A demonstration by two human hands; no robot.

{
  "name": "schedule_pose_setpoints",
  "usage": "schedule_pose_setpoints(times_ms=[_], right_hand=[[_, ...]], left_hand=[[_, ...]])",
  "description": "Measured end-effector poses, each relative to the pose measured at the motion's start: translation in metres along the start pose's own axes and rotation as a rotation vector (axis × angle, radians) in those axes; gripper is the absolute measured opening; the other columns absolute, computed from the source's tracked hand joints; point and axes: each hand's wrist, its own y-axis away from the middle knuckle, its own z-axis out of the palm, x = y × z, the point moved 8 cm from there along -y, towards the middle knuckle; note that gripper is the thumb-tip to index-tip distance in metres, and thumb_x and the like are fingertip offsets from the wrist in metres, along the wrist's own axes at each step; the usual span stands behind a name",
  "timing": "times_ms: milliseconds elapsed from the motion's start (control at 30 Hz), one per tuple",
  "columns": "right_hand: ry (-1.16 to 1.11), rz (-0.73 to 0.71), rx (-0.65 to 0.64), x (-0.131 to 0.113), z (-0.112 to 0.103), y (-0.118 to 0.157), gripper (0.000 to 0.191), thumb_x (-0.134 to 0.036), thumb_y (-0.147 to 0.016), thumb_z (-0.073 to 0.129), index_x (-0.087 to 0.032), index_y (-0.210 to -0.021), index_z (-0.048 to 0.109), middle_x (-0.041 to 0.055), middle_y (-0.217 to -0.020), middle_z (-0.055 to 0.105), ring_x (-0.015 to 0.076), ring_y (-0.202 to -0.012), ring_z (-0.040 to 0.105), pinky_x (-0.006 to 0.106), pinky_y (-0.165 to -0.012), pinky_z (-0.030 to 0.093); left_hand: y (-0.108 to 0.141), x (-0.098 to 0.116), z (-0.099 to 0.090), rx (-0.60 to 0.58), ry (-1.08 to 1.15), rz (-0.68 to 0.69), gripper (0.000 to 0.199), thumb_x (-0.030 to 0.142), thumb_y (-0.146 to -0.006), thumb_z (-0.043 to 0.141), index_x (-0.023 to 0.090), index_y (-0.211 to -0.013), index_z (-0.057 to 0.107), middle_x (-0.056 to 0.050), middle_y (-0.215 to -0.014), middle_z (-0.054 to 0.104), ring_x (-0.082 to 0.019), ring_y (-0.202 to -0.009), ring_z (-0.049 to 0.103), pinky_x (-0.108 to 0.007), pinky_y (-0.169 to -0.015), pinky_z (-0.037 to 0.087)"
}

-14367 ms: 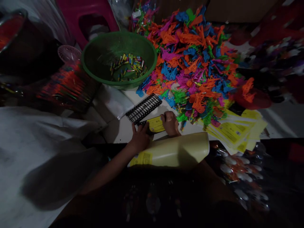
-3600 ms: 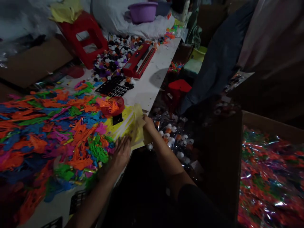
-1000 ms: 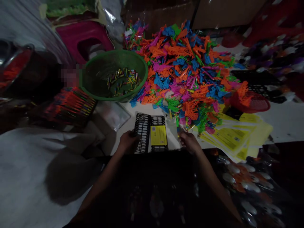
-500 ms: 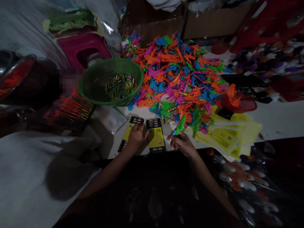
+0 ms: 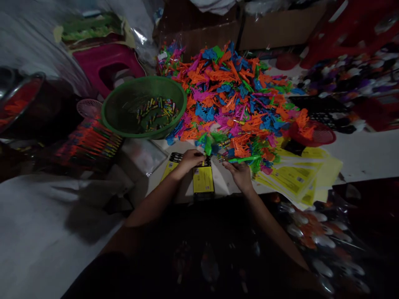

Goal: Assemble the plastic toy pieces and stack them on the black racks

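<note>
My left hand [image 5: 190, 160] is closed in a pinch over the top of the nearer black-and-yellow card pack [image 5: 203, 180]. At its fingertips stands a green plastic piece [image 5: 208, 146], partly blurred. My right hand [image 5: 240, 175], a little to the right, grips a long thin green plastic piece [image 5: 245, 159] lying nearly level, its small banded end pointing left. A second black-and-yellow pack [image 5: 167, 170] lies partly under my left wrist. Just beyond both hands spreads a heap of orange, blue, pink and green plastic pieces [image 5: 218, 89].
A green basin [image 5: 107, 126] with small banded cylinders stands left of the heap. Yellow printed sheets [image 5: 293, 176] and a red basket [image 5: 326, 133] are on the right. Far left are a pink stool [image 5: 93, 62] and bundled orange pieces [image 5: 90, 143]. Cardboard boxes [image 5: 280, 31] stand behind.
My left hand has moved up from between the packs to the top of the nearer one, where a green piece now shows at its fingers. The right hand's green piece has tipped from upright to level.
</note>
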Motion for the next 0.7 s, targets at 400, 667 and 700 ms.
schedule_pose_setpoints(times_ms=[400,667,700], right_hand=[[-0.219,0.225,-0.187,0.013,0.056,0.007,0.042,-0.057,-0.064,0.058,-0.024,-0.087,0.046,0.0026,-0.082,0.064,0.0173,-0.065,0.062,0.031,-0.056,0.050],[-0.143,-0.022,-0.049,-0.034,0.046,-0.002,0.035,-0.052,-0.067,0.059,-0.022,-0.083,0.052,0.0064,-0.092,0.065,0.0196,-0.081,0.062,0.037,-0.077,0.049],[-0.093,-0.045,0.008,-0.027,0.042,-0.005,0.034,-0.051,-0.068,0.059,-0.021,-0.082,0.053,0.0070,-0.091,0.065,0.0197,-0.083,0.062,0.037,-0.080,0.048]], left_hand=[[0.064,-0.041,-0.021,0.119,0.231,-0.003,0.019,0.028,-0.070,0.058,0.016,-0.083,0.054,-0.004,-0.084,0.062,-0.015,-0.079,0.058,-0.029,-0.074,0.047],[0.068,-0.037,-0.074,0.420,0.341,0.104,0.024,0.035,-0.074,0.054,0.017,-0.089,0.049,-0.005,-0.094,0.062,-0.016,-0.086,0.058,-0.030,-0.079,0.046],[0.069,-0.035,-0.075,0.424,0.281,0.117,0.023,0.035,-0.075,0.053,0.017,-0.088,0.049,-0.005,-0.092,0.062,-0.016,-0.085,0.058,-0.030,-0.078,0.046]])
